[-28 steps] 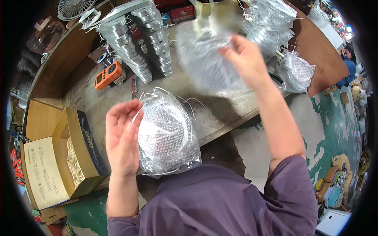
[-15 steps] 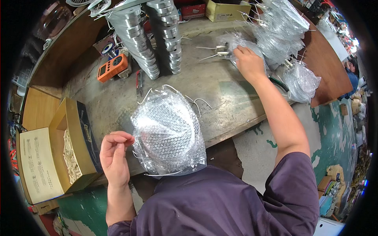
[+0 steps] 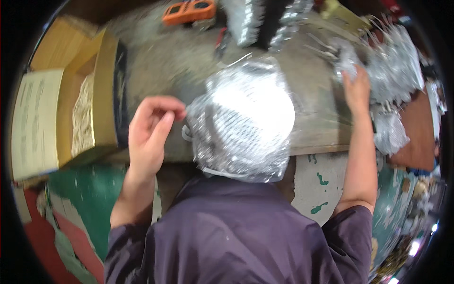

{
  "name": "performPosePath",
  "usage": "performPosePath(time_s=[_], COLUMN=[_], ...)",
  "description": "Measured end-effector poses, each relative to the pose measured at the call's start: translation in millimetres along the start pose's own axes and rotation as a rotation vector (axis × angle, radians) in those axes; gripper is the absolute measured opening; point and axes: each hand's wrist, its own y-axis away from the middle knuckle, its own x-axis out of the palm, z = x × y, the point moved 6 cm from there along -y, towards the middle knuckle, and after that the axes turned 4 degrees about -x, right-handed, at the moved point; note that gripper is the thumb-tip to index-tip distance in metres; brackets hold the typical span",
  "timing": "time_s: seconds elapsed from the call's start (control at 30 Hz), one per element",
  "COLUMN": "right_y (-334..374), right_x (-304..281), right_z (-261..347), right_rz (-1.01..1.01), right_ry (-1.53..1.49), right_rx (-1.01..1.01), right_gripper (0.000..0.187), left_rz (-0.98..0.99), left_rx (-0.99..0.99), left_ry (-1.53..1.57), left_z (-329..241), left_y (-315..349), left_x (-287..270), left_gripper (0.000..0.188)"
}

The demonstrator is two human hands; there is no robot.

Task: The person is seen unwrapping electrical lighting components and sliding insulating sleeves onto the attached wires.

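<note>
And our right hand (image 3: 358, 90) has brought its bag (image 3: 349, 59) down by the two-o'clock pile (image 3: 395, 64), leaving only our left hand (image 3: 152, 132) at the bundle's (image 3: 246, 123) nine-o'clock edge, neither pinch clear.

Scuffed grey workbench (image 3: 163, 61), brown wooden panel (image 3: 418, 142) at right, worn green floor (image 3: 85, 203), bright lights (image 3: 414, 247) lower right

The upper edge cuts the metal stacks (image 3: 246, 23) off from us. Glare hides what the bubble wrap (image 3: 227, 109) covers. Blur smears the small pieces (image 3: 83, 118) in the box (image 3: 105, 85), and we cannot tell whether the right grip (image 3: 357, 87) holds the bag (image 3: 347, 57).
</note>
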Motion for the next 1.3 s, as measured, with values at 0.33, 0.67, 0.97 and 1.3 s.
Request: performPosePath(time_s=[0.33,0.67,0.97,1.3], right_y=[-13,29,59,47], right_x=[40,-60,-53,-54], right_z=[-29,174,232,248], right_rz=[0.008,0.248,0.452,0.344], right_ry=[-0.23,-0.57,-0.689,-1.05], right_rx=[0.12,-0.171,-0.067,-0.009], right_gripper=[0.072,0.051,0.039,0.009], left_rz=[-0.114,-0.13,0.275,0.224], left_rx=[-0.042,0.01,0.211,0.247], left_ry=[0.072,0.055,-0.387,-0.416], left_z=[14,11,14,26], left_y=[27,25,46,44], left_x=[-30,-32,24,24], left_gripper=[0.015,0.015,0.024,0.022])
